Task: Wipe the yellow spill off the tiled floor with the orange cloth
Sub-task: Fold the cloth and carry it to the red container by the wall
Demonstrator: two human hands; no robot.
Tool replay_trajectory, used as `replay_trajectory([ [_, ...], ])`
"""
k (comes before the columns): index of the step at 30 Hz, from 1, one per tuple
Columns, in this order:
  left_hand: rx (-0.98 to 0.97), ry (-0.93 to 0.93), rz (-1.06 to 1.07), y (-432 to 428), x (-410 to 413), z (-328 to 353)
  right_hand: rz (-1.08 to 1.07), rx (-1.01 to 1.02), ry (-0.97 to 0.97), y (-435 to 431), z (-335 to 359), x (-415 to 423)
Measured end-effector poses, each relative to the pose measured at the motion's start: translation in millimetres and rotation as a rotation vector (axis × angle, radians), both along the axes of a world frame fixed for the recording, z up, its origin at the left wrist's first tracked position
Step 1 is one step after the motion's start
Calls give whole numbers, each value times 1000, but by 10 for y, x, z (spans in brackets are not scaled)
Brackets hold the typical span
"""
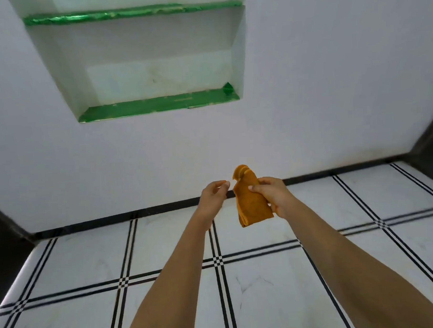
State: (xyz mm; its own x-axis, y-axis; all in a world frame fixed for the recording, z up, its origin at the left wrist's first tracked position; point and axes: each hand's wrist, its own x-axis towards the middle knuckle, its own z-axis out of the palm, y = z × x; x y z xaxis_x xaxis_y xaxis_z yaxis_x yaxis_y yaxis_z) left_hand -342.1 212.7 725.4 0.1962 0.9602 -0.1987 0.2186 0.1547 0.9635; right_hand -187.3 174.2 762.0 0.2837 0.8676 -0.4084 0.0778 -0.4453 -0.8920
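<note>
The orange cloth (pixel 251 202) is folded and held upright in the air in front of me, above the tiled floor (pixel 253 281). My right hand (pixel 274 194) grips it around the middle, thumb across the front. Just left of the cloth is my left hand (pixel 213 196), fingers curled and apart, with the fingertips near the cloth's upper edge but holding nothing. No yellow spill shows on the white tiles with black double lines.
A white wall (pixel 331 84) rises straight ahead, with a black skirting strip (pixel 163 209) at its foot. A recessed niche with green shelves (pixel 158 105) sits high in the wall. Dark edges (pixel 5 230) frame the floor at both sides.
</note>
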Motion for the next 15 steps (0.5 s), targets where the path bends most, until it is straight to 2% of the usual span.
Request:
replay_trajectory([
  [5, -111, -43, -108, -164, 661, -229, -251, -28, 117, -459, -240, 537],
  [15, -192, -9, -541, -1256, 2793, -209, -729, 30, 183, -2081, -439, 2246],
])
